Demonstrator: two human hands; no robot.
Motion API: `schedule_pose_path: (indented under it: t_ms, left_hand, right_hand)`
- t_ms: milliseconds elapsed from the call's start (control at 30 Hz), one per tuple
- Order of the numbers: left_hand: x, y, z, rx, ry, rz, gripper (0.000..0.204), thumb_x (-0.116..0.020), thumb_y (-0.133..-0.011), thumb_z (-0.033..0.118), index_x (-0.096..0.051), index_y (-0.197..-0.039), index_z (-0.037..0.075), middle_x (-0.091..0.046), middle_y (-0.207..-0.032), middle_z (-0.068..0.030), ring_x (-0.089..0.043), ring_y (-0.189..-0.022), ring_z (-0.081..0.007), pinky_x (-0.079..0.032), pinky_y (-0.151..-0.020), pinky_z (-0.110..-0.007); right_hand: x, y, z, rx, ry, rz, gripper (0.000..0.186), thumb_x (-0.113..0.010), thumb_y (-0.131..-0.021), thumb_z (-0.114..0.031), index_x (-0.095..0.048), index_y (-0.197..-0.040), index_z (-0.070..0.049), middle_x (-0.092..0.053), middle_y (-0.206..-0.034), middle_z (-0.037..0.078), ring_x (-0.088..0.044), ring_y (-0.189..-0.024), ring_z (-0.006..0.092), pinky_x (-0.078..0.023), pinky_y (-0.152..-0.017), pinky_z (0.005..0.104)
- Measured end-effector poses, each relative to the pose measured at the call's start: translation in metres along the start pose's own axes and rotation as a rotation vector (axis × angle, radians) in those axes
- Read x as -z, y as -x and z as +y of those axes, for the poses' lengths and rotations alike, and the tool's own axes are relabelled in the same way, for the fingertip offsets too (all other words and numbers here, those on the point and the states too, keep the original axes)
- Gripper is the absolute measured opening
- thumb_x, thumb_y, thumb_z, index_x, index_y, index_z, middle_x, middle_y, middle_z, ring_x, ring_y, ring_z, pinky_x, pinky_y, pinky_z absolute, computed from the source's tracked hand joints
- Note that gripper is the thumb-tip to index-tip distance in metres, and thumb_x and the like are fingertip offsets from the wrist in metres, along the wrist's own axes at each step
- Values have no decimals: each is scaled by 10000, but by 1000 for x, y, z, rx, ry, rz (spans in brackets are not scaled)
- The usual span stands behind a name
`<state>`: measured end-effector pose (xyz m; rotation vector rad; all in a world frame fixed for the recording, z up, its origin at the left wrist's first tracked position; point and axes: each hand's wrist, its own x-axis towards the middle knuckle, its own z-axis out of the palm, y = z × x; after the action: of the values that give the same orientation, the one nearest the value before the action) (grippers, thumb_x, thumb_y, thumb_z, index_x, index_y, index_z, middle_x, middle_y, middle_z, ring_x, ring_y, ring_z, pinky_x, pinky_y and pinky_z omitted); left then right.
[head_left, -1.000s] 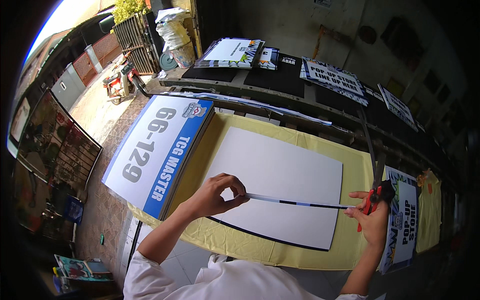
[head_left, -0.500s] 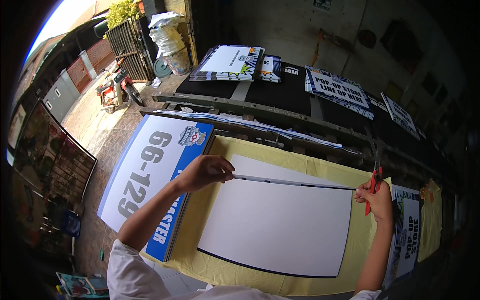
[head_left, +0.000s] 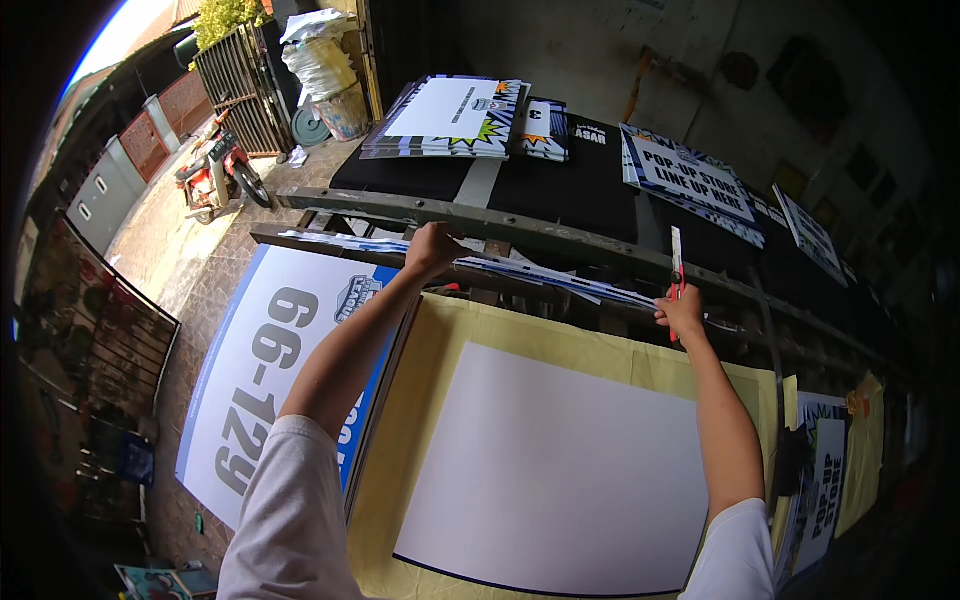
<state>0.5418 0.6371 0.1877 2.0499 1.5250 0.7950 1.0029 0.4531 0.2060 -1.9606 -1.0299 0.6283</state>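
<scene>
My left hand point(head_left: 432, 252) and my right hand point(head_left: 682, 310) are stretched forward over the long rail beyond the work surface. Between them runs a thin white strip point(head_left: 565, 281), pinched at its left end by my left fingers. My right fingers close near the strip's other end and also grip a red-handled utility knife point(head_left: 677, 265), its pale blade pointing up and away. Similar trimmed strips point(head_left: 350, 243) lie along the rail, so the held one is hard to separate from them. Nearer me, a large white sheet point(head_left: 555, 470) with a dark lower edge lies flat on a yellow covering point(head_left: 425, 400).
A stack of large printed boards point(head_left: 235, 380) stands at the left under my left arm. Metal rails point(head_left: 420, 208) cross in front. Beyond them, printed signs point(head_left: 450, 110) and another sign pile point(head_left: 690, 180) rest on a black surface. More signs point(head_left: 820, 470) lie at right.
Both hands have moved forward from above the white sheet to the rail, carrying the narrow strip away from it. The knife has travelled with my right hand, further left and forward.
</scene>
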Motion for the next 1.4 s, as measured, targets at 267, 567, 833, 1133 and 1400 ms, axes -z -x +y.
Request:
schedule_pose_path:
  t_ms: [267, 567, 833, 1133, 1400]
  left_hand:
    - [-26, 5, 15, 63, -219, -22, 514, -905, -669, 374, -762, -1106, 143, -723, -1092, -126, -682, -1084, -308, -563, -915, -417]
    - [-20, 122, 45, -278, -232, 165, 419, -780, -865, 383, -714, -1162, 94, -627, -1212, -142, -593, -1140, -341, -475, -1003, -428]
    - [-55, 208, 90, -531, -393, -446, 830, -733, -830, 672, -598, -1399, 83, -572, -1387, -134, -496, -1330, -334, -368, -1160, -473]
    - [-59, 180, 116, -387, -576, -562, 1115, -841, -542, 799, -621, -1358, 72, -598, -1364, -172, -496, -1341, -348, -379, -1148, -480]
    - [-31, 146, 93, -272, -462, -792, 914, -868, -548, 776, -738, -1027, 8, -737, -1055, -157, -685, -1019, -314, -552, -901, -394]
  right_hand:
    - [-31, -42, 60, 227, 431, 214, 278, -839, -775, -26, -578, -870, -19, -661, -716, 105, -686, -591, 242, -543, -515, 380]
    - [-4, 75, 43, 199, 111, 389, 387, -858, -856, -281, -548, -853, -49, -581, -664, 42, -609, -591, 170, -497, -518, 352]
    - [90, 389, 184, -105, -9, 470, 268, -760, -934, -135, -521, -1008, -38, -588, -831, 38, -614, -635, 120, -486, -456, 279]
    - [147, 545, 222, -436, -7, 631, 325, -782, -918, -179, -516, -1003, -13, -569, -876, 88, -575, -761, 220, -489, -713, 383]
    - [125, 582, 209, -369, -73, 654, 329, -822, -872, -190, -546, -911, -16, -577, -789, 89, -566, -673, 241, -478, -663, 403]
